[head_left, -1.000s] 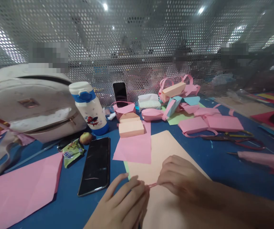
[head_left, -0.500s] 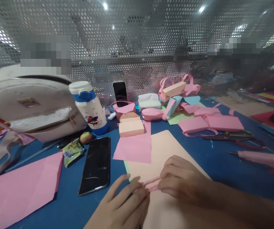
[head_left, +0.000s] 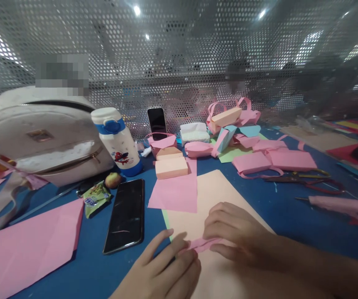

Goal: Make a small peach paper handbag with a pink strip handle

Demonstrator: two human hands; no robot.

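Note:
A narrow folded pink paper strip [head_left: 201,245] lies over the peach paper sheet [head_left: 218,187], between my two hands. My left hand [head_left: 166,265] is on the strip's left end, thumb side hidden, with the index finger lifted apart from the others. My right hand [head_left: 233,230] has its curled fingers over the strip's right part, the thumb below its near edge. Just beyond my hands a pink paper sheet [head_left: 175,195] overlaps the peach one, and a small folded peach paper box [head_left: 171,167] rests on its far end.
A black phone [head_left: 125,220] lies to the left, near a snack packet [head_left: 96,198] and a bottle [head_left: 116,141]. Behind stands a white backpack [head_left: 51,133]. Scissors [head_left: 303,178] and pink paper pieces [head_left: 291,160] lie right. A perforated metal screen [head_left: 185,62] rises at the back.
The strip's two edges, spread apart before, now lie closer together. My right hand has shifted slightly left and its fingers have loosened along the strip.

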